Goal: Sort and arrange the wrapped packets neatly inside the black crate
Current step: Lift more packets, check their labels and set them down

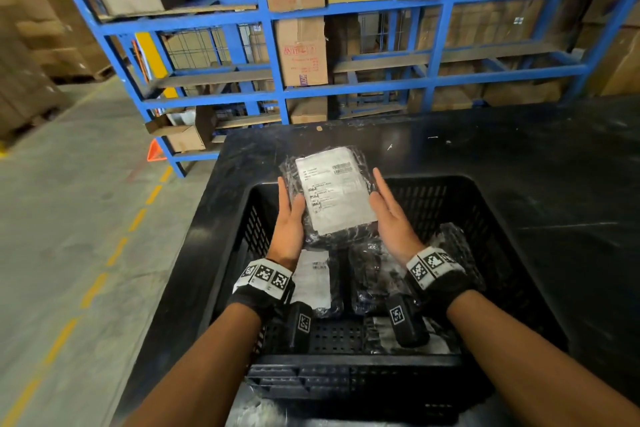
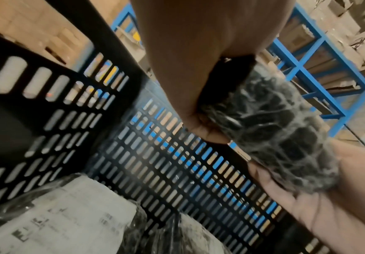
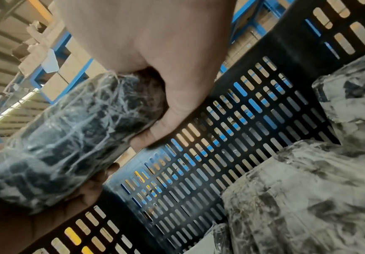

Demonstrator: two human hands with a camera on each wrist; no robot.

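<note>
A wrapped packet [image 1: 332, 194] of dark goods with a white label is held level above the black crate [image 1: 485, 204], near its far wall. My left hand [image 1: 289, 215] grips its left edge and my right hand [image 1: 391, 215] its right edge, fingers stretched along the sides, thumbs on top. The left wrist view shows my left hand [image 2: 199, 72] with its thumb round the packet [image 2: 275, 134]. In the right wrist view my right hand [image 3: 155, 51] clasps the packet's other end [image 3: 57, 146]. Several more wrapped packets lie in the crate, among them a labelled one [image 1: 313, 281] and a dark one [image 1: 374, 274].
The crate stands on a black table [image 1: 554, 166]. Blue shelving [image 1: 346, 87] with cardboard boxes rises right behind the table. A concrete floor with a dashed yellow line [image 1: 114, 253] runs along the left. A bare patch of crate floor [image 1: 332, 336] shows near the front.
</note>
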